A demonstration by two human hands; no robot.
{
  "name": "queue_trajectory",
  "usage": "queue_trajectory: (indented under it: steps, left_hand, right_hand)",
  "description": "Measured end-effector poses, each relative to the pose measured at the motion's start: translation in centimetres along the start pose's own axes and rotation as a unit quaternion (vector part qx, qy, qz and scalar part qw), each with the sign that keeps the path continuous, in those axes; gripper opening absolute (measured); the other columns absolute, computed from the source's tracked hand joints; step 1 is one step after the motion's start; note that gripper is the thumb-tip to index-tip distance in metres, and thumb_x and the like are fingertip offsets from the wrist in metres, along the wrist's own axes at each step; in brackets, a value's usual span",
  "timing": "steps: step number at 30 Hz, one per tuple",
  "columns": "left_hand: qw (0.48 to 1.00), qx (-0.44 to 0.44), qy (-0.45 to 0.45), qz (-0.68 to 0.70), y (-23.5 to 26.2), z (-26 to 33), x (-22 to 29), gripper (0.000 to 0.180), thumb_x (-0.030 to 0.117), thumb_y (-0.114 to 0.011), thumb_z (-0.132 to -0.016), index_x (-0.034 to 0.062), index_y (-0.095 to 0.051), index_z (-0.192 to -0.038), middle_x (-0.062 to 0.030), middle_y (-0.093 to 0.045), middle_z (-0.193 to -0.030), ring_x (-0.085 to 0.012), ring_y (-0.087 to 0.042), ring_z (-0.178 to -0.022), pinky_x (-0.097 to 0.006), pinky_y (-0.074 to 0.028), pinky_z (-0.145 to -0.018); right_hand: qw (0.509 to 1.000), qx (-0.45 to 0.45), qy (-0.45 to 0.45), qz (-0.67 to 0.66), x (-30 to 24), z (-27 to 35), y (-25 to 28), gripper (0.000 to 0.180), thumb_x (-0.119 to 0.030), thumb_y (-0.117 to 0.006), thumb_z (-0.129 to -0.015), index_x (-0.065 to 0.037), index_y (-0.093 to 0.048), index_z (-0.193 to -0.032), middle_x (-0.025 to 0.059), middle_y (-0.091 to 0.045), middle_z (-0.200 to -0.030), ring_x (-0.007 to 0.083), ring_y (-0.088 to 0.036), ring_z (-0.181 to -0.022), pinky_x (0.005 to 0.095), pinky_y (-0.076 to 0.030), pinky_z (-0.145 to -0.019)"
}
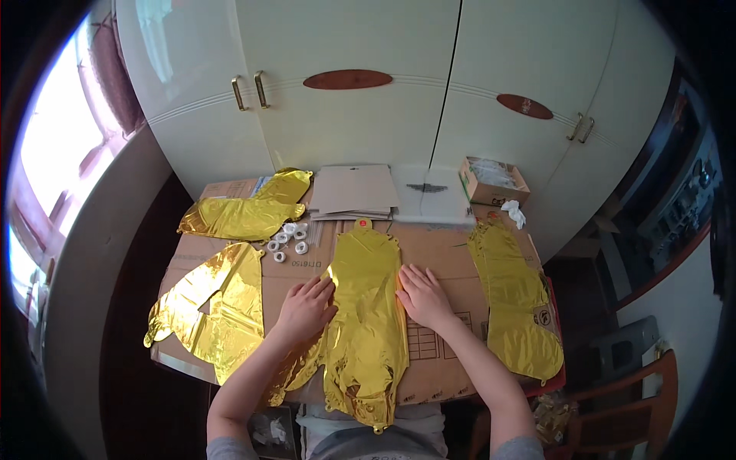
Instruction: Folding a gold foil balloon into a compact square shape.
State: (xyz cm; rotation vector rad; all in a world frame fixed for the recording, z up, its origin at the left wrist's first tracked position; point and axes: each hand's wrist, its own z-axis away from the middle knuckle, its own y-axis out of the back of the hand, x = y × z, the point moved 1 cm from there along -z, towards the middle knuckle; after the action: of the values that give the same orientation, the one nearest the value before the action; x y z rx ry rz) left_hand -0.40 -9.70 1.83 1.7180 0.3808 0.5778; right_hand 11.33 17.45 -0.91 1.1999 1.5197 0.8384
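Cardboard-covered table (445, 253) before cream wardrobe doors (368, 115), gold foil balloons (366, 307) across it.

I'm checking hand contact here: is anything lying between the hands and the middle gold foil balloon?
Nothing visible. The left hand and right hand lie flat right on the middle gold foil balloon's two edges; the tape rolls sit apart, farther back.
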Motion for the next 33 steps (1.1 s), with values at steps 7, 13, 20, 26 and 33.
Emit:
queue_trajectory:
  steps: [7,13,20,26,33]
  left_hand:
    - [1.000,0.012,0.000,0.006,-0.2,-0.3,0.9,0.056,0.037,-0.059,-0.091,0.0044,-0.051,-0.136,-0.0106,-0.051,-0.142,-0.0258,-0.045,-0.134,-0.050,-0.032,-0.106]
    - [0.999,0.038,-0.001,0.000,-1.9,-0.7,2.0,0.058,0.039,-0.060,-0.090,0.0025,-0.051,-0.134,-0.0111,-0.050,-0.143,-0.0244,-0.044,-0.135,-0.052,-0.033,-0.105]
    - [1.000,0.020,-0.002,0.005,-1.5,-0.5,2.6,0.060,0.040,-0.059,-0.090,0.0020,-0.050,-0.135,-0.0123,-0.049,-0.144,-0.0249,-0.044,-0.135,-0.052,-0.033,-0.106]
    - [0.999,0.036,0.003,0.037,-1.9,-0.6,2.8,0.062,0.040,-0.059,-0.090,0.0035,-0.049,-0.138,-0.0122,-0.049,-0.145,-0.0263,-0.042,-0.136,-0.051,-0.032,-0.106]
    - [0.998,0.039,0.003,0.040,-2.2,-0.2,2.5,0.061,0.041,-0.057,-0.091,0.0049,-0.049,-0.139,-0.0116,-0.049,-0.145,-0.0259,-0.043,-0.136,-0.048,-0.032,-0.106]
  right_hand:
    - [0.999,0.031,-0.009,-0.023,0.0,0.5,0.4,0.046,-0.029,-0.049,-0.098,-0.001,-0.052,-0.134,0.0153,-0.054,-0.140,0.0315,-0.042,-0.138,0.0474,-0.030,-0.115]
    - [0.999,0.048,-0.007,-0.023,0.4,0.7,0.4,0.043,-0.027,-0.049,-0.098,-0.003,-0.053,-0.133,0.0144,-0.056,-0.137,0.0318,-0.044,-0.136,0.0478,-0.032,-0.113]
    - [0.993,0.059,-0.042,-0.090,2.1,-1.2,0.0,0.037,-0.027,-0.052,-0.096,-0.004,-0.060,-0.124,0.0152,-0.061,-0.128,0.0343,-0.051,-0.127,0.0476,-0.039,-0.106]
    - [0.980,0.038,-0.123,-0.149,7.1,-8.8,0.1,0.034,-0.026,-0.062,-0.090,-0.007,-0.065,-0.117,0.0152,-0.064,-0.116,0.0344,-0.056,-0.114,0.0451,-0.045,-0.099]
    - [0.983,-0.061,-0.134,-0.109,6.6,-13.9,-0.7,0.028,-0.030,-0.071,-0.079,-0.014,-0.073,-0.101,0.0109,-0.066,-0.110,0.0314,-0.055,-0.113,0.0416,-0.042,-0.101]
